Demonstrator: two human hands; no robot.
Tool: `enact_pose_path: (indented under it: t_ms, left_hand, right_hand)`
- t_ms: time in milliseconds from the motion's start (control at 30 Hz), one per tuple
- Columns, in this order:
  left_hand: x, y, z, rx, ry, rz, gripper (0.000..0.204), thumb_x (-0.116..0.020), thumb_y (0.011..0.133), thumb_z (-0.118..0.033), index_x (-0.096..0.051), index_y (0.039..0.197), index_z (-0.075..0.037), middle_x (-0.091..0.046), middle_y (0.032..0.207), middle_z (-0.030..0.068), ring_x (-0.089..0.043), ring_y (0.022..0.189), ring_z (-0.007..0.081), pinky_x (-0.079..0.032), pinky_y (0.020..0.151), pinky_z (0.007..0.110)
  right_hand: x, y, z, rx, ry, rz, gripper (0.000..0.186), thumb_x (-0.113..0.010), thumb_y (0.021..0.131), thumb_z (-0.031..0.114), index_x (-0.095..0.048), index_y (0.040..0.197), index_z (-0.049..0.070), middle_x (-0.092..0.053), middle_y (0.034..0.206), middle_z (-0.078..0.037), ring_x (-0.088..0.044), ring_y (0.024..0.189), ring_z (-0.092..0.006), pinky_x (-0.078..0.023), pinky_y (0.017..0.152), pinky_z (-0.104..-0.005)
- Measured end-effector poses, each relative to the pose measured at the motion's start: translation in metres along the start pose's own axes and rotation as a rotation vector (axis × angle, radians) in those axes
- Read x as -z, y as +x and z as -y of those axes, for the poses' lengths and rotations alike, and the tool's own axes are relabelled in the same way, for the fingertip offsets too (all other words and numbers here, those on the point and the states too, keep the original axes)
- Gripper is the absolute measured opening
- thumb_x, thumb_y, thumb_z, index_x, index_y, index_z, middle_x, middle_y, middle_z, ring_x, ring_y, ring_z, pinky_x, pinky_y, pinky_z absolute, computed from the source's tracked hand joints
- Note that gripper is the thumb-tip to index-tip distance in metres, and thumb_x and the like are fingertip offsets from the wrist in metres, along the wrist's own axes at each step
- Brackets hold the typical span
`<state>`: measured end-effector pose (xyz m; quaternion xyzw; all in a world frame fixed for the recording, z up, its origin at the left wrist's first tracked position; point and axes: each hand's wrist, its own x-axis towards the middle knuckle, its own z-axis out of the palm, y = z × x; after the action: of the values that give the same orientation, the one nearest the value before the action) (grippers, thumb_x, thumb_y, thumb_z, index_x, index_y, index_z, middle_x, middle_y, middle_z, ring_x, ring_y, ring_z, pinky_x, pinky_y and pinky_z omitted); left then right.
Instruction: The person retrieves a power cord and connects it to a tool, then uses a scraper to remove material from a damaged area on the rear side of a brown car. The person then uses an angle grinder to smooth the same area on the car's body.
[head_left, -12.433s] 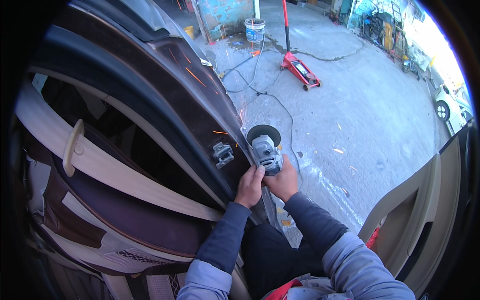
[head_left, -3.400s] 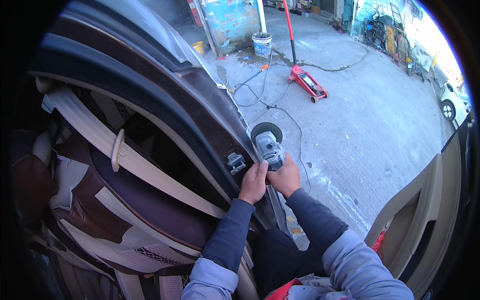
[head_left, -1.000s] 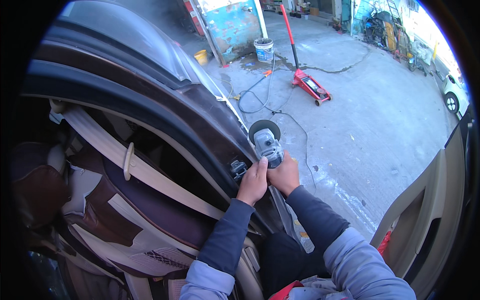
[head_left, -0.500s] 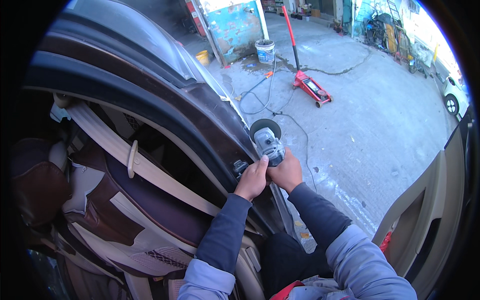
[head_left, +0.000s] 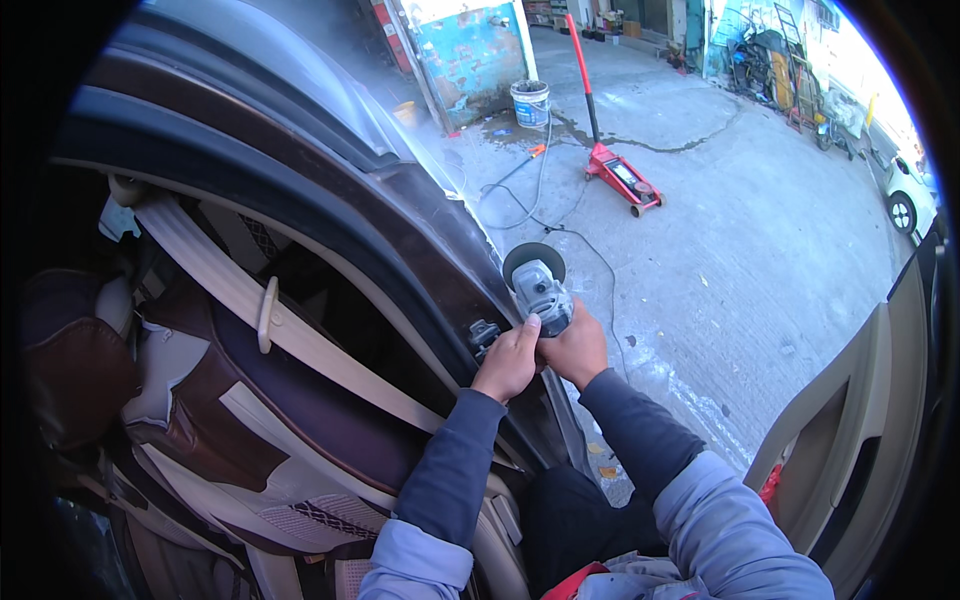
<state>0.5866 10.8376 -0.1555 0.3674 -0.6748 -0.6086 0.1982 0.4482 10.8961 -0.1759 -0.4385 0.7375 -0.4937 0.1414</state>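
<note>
Both hands are wrapped round an angle grinder (head_left: 541,292) with a grey head and a dark round disc (head_left: 532,262). My left hand (head_left: 508,362) grips it from the left, thumb lying along the body, and my right hand (head_left: 577,345) closes round it from the right. The disc sits at the outer edge of the brown car body panel (head_left: 440,225); whether it touches the metal I cannot tell. Left of my left hand, a black door latch part (head_left: 484,334) is fixed on the door pillar. The grinder's rear is hidden by my hands.
To the left are a beige seat belt (head_left: 330,352) and a brown seat (head_left: 300,400). An open car door (head_left: 840,450) stands at right. On the concrete floor lie a red floor jack (head_left: 625,180), a hose (head_left: 540,195) and a cable (head_left: 608,262); a white bucket (head_left: 530,103) stands beyond.
Pale haze has thickened along the panel's outer edge, veiling the yellow bucket and part of the hose. The grinder and both hands have shifted very slightly down and right in the picture.
</note>
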Motion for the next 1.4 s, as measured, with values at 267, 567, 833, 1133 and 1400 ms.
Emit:
enact_pose_path:
  t_ms: [267, 567, 833, 1133, 1400]
  left_hand:
    - [-0.001, -0.001, -0.003, 0.02, -0.015, 0.004, 0.058, -0.036, 0.115, -0.043, -0.059, 0.133, 0.007, -0.068, 0.119, 0.0174, -0.072, 0.101, 0.0243, -0.062, 0.09, 0.039]
    - [-0.007, -0.005, -0.01, -0.059, -0.172, -0.05, 0.056, -0.039, 0.115, -0.043, -0.061, 0.131, 0.005, -0.07, 0.113, 0.0131, -0.07, 0.095, 0.0192, -0.06, 0.084, 0.035]
    - [-0.006, -0.004, -0.01, -0.074, -0.179, -0.056, 0.054, -0.04, 0.115, -0.043, -0.063, 0.13, 0.003, -0.07, 0.112, 0.0114, -0.07, 0.093, 0.0168, -0.06, 0.082, 0.033]
    - [-0.007, -0.003, -0.01, -0.108, -0.201, -0.077, 0.055, -0.041, 0.114, -0.045, -0.065, 0.127, 0.003, -0.071, 0.107, 0.0106, -0.071, 0.09, 0.0169, -0.061, 0.08, 0.033]
    - [-0.005, -0.004, -0.012, -0.127, -0.184, -0.065, 0.055, -0.038, 0.115, -0.042, -0.057, 0.135, 0.005, -0.067, 0.119, 0.0169, -0.071, 0.103, 0.0235, -0.063, 0.09, 0.038]
  right_hand:
    - [0.003, 0.0, 0.003, -0.027, 0.038, 0.015, 0.055, -0.085, 0.075, 0.034, -0.06, 0.109, -0.002, -0.073, 0.095, -0.029, -0.072, 0.093, -0.0469, -0.057, 0.081, -0.0498]
    - [0.003, 0.008, 0.01, 0.013, 0.011, -0.01, 0.056, -0.085, 0.075, 0.035, -0.059, 0.107, -0.003, -0.072, 0.093, -0.029, -0.071, 0.092, -0.048, -0.057, 0.08, -0.0511]
    - [0.004, 0.01, 0.01, 0.019, -0.005, -0.017, 0.056, -0.086, 0.074, 0.033, -0.058, 0.107, -0.003, -0.072, 0.093, -0.029, -0.071, 0.091, -0.0481, -0.057, 0.08, -0.0515]
    - [0.005, 0.011, 0.012, 0.04, 0.021, -0.022, 0.056, -0.085, 0.075, 0.034, -0.059, 0.107, -0.004, -0.072, 0.094, -0.03, -0.071, 0.093, -0.0481, -0.057, 0.081, -0.0508]
    - [0.005, 0.013, 0.016, 0.05, 0.015, -0.011, 0.056, -0.085, 0.075, 0.036, -0.059, 0.106, -0.004, -0.072, 0.094, -0.03, -0.071, 0.093, -0.0491, -0.057, 0.081, -0.0517]
